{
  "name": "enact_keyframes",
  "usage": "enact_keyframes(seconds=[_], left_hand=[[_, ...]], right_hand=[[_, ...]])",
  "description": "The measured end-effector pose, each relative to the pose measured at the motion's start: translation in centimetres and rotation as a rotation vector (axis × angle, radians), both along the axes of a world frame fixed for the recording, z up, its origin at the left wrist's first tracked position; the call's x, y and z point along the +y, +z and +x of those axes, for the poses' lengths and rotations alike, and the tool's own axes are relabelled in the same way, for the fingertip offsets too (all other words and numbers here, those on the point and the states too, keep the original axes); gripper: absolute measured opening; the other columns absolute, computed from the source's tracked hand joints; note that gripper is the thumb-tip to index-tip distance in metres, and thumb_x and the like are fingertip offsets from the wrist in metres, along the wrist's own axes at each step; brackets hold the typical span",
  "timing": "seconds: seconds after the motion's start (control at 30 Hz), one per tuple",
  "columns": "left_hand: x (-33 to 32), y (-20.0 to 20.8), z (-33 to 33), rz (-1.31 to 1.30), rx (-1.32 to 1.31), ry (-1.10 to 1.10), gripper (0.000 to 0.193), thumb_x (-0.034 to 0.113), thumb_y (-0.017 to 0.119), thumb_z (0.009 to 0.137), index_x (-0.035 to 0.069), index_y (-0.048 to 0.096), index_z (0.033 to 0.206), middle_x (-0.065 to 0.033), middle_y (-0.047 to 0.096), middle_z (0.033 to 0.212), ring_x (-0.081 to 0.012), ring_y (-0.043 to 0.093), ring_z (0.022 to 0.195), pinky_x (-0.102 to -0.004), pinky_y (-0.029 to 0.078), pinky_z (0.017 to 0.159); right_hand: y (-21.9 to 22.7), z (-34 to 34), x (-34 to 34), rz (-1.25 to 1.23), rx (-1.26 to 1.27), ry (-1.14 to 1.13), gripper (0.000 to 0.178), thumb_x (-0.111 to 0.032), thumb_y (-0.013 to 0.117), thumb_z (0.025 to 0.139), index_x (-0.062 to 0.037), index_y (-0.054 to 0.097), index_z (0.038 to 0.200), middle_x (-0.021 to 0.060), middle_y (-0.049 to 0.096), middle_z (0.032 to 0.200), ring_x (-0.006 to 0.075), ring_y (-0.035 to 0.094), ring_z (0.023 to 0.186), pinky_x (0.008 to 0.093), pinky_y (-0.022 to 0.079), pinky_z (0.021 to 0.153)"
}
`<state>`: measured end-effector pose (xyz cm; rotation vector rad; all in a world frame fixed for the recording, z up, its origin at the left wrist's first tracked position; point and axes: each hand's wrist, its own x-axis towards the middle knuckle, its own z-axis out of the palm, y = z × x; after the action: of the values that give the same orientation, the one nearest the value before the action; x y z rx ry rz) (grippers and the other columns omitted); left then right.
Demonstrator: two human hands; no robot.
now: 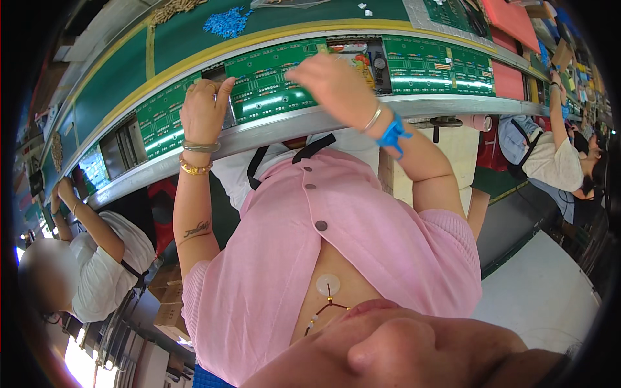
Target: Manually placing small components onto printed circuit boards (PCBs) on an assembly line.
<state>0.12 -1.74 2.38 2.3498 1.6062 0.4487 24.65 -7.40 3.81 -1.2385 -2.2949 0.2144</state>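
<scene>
A green circuit board [259, 107] with small parts in rows lies in front of me on the metal-edged rail. My right hand [336, 87] hovers above its right part, smeared by motion. Its fingers point left toward the board, and whether they hold anything cannot be made out. My left hand [204, 111] rests near the gap at the board's left edge, thumb apart from the bent fingers, with nothing visible in it. Beside that hand, a second green circuit board [158, 123] lies to the left. Another green circuit board [420, 68] sits to the right.
Blue components [228, 22] lie in a pile on the green bench top [181, 52], with tan components [174, 9] farther left. A dark gap holding a wristwatch [380, 63] separates two boards. Co-workers sit at the left [110, 258] and right [550, 155]. The metal rail [284, 124] runs along my side.
</scene>
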Motion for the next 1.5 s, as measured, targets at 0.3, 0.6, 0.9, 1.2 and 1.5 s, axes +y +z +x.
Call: enact_keyframes(seconds=[0.3, 0.6, 0.9, 1.2, 1.5], left_hand=[[0.3, 0.8, 4.9, -0.053, 0.022, -0.227, 0.041, 0.041, 0.052, 0.087, 0.004, 0.067, 0.077, -0.0114, 0.059, 0.081, -0.0296, 0.055, 0.079, -0.0398, 0.046, 0.065], [1.9, 0.7, -1.3, 0.075, -0.052, -0.085, 0.026, 0.026, 0.054, 0.087, 0.004, 0.066, 0.096, -0.0132, 0.061, 0.095, -0.0306, 0.056, 0.089, -0.0385, 0.042, 0.081], [3.0, -2.6, -20.1, 0.019, 0.481, 0.455, 0.057, 0.051, 0.036, 0.09, 0.004, 0.061, 0.111, -0.0187, 0.058, 0.112, -0.0344, 0.052, 0.105, -0.0422, 0.038, 0.091], [1.2, -2.4, -18.6, -0.17, 0.306, 0.531, 0.056, 0.052, 0.037, 0.09, 0.004, 0.066, 0.093, -0.0217, 0.062, 0.091, -0.0405, 0.056, 0.09, -0.0478, 0.043, 0.077], [0.2, -0.4, -9.8, -0.003, 0.282, 0.038, 0.043, 0.044, 0.05, 0.087, 0.006, 0.067, 0.077, -0.0132, 0.062, 0.084, -0.0321, 0.057, 0.085, -0.0414, 0.046, 0.071]], right_hand=[[-4.6, -8.7, -2.0, -0.145, 0.193, 0.159, 0.028, -0.013, 0.056, 0.075, -0.0001, 0.055, 0.1, 0.0136, 0.057, 0.098, 0.0268, 0.055, 0.095, 0.0361, 0.045, 0.083], [-4.5, -5.6, -2.3, -0.231, 0.208, 0.039, 0.033, -0.008, 0.056, 0.075, -0.0001, 0.052, 0.106, 0.0131, 0.055, 0.107, 0.0283, 0.053, 0.098, 0.0369, 0.042, 0.088], [-3.2, 3.1, -3.8, -0.423, 0.119, -0.166, 0.029, -0.008, 0.053, 0.078, -0.0029, 0.055, 0.107, 0.0138, 0.058, 0.104, 0.0308, 0.054, 0.098, 0.0377, 0.043, 0.086], [-1.8, 11.4, -3.2, -0.438, -0.193, -0.523, 0.023, -0.012, 0.054, 0.082, -0.0043, 0.058, 0.103, 0.0127, 0.06, 0.1, 0.0293, 0.059, 0.09, 0.0362, 0.048, 0.079], [-1.5, 1.8, 8.5, -0.233, 0.332, -0.118, 0.015, -0.011, 0.059, 0.081, -0.006, 0.063, 0.095, 0.0084, 0.062, 0.089, 0.0227, 0.06, 0.077, 0.0308, 0.048, 0.068]])
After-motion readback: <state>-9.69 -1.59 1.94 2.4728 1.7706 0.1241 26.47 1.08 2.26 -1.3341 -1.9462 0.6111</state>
